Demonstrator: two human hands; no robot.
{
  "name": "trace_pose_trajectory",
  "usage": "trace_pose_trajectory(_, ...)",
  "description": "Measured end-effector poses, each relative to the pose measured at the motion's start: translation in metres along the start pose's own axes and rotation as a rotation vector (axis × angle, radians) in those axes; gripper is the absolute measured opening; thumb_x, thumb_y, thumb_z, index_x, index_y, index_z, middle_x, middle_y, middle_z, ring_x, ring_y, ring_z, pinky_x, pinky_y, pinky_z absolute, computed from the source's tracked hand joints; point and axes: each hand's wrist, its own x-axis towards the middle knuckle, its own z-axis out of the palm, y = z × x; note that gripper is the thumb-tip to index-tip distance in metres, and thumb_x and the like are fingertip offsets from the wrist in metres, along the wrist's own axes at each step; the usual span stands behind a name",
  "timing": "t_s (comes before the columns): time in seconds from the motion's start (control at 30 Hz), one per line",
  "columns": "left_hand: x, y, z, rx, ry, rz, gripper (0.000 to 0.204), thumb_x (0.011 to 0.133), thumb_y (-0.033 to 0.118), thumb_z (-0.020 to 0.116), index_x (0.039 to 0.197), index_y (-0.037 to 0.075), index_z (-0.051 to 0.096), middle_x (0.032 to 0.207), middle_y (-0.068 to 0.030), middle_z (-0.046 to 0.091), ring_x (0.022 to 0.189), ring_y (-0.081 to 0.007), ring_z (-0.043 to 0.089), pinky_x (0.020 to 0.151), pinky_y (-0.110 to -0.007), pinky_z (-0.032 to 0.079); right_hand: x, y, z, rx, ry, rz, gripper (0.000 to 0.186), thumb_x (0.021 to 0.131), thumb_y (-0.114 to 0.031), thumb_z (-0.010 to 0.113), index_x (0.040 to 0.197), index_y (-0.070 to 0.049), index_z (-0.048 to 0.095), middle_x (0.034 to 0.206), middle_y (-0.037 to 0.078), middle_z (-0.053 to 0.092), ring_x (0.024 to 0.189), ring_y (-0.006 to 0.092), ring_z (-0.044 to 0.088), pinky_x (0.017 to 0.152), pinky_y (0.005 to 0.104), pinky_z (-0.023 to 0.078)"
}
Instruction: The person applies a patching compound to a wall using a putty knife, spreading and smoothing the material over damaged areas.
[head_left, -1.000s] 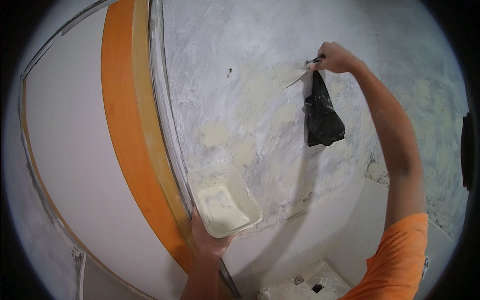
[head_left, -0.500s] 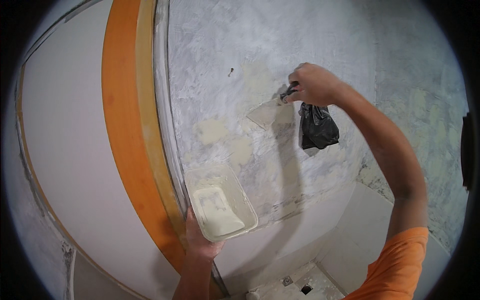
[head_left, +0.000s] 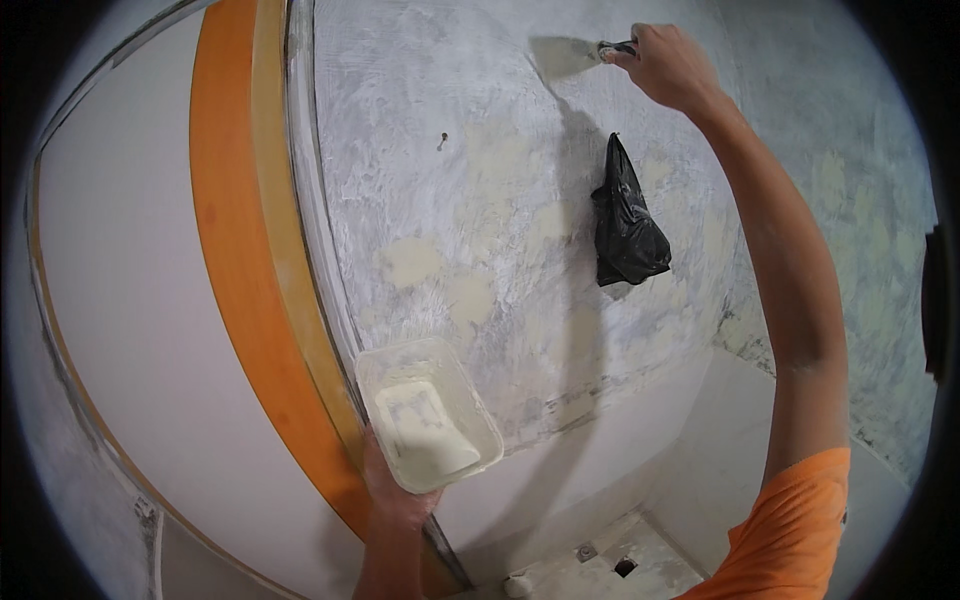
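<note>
High on the grey-white wall [head_left: 400, 60], my right hand [head_left: 672, 68] grips the dark handle of a putty knife [head_left: 565, 57]. Its wide blade points left and lies at or very near the wall; I cannot tell whether it touches. My left hand [head_left: 398, 490] holds a cream plastic tub [head_left: 480, 420] from below, tilted so that its inside shows. Pale putty [head_left: 432, 445] covers the tub's bottom. Most fingers of the left hand are hidden under and behind the tub. Pale yellow patches [head_left: 410, 260] mark the wall between the hands.
A black plastic bag [head_left: 632, 235] hangs on the wall below my right hand. A small screw or hook [head_left: 444, 138] sticks out further left. An orange door frame [head_left: 235, 220] borders a white panel at left. Low down, a pale ledge has a square dark hole [head_left: 626, 567].
My right hand has moved up with the putty knife, away from the black bag, whose peaked top now shows. The left hand still holds the tub in about the same place.
</note>
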Motion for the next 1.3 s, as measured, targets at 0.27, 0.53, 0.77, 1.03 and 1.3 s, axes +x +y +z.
trace_pose_trajectory(0.27,0.001,-0.018,0.019,0.194,-0.107,-0.014,0.048,0.105,0.047,0.046,0.138,0.014,0.057,0.132,-0.0072,0.064,0.115,-0.0286,0.067,0.091,-0.051,0.060,-0.099,-0.073,0.057,0.431,-0.216,0.218,0.052,0.110,-0.040,0.038,0.112,0.005,0.064,0.106,0.033,0.068,0.106,0.0490,0.064,0.089,0.0566,0.051)
trace_pose_trajectory(0.53,-0.009,-0.022,-0.010,0.321,-0.045,0.209,0.043,0.107,0.042,0.043,0.138,0.015,0.056,0.131,-0.0053,0.063,0.114,-0.0255,0.066,0.088,-0.045,0.061,-0.336,-0.248,0.058,0.605,-0.740,0.699,0.052,0.109,-0.045,0.038,0.131,0.000,0.054,0.096,0.032,0.070,0.093,0.0528,0.068,0.084,0.0614,0.052)
trace_pose_trajectory(0.77,-0.024,-0.018,-0.018,0.231,0.094,0.160,0.050,0.106,0.048,0.047,0.140,0.013,0.054,0.132,-0.0064,0.063,0.112,-0.0281,0.068,0.089,-0.048,0.062,-0.391,-0.208,0.016,0.806,-0.884,0.605,0.054,0.105,-0.049,0.049,0.106,0.002,0.065,0.090,0.029,0.069,0.087,0.0480,0.068,0.078,0.0556,0.052)
trace_pose_trajectory(1.03,-0.029,-0.014,-0.025,0.283,0.007,0.200,0.072,0.098,0.058,0.051,0.147,0.006,0.045,0.135,-0.0200,0.058,0.111,-0.0440,0.066,0.074,-0.059,0.063,-0.201,-0.188,0.009,1.029,-0.409,0.544,0.057,0.104,-0.047,0.053,0.094,0.007,0.066,0.090,0.029,0.067,0.089,0.0442,0.067,0.079,0.0488,0.050)
trace_pose_trajectory(1.3,-0.033,-0.001,-0.041,0.671,-0.075,0.368,0.070,0.097,0.051,0.060,0.148,0.005,0.045,0.131,-0.0182,0.062,0.112,-0.0404,0.067,0.075,-0.054,0.065,-0.223,-0.285,0.038,0.763,-0.531,0.541,0.046,0.108,-0.041,0.047,0.104,0.003,0.061,0.090,0.024,0.072,0.087,0.0438,0.072,0.080,0.0536,0.054)
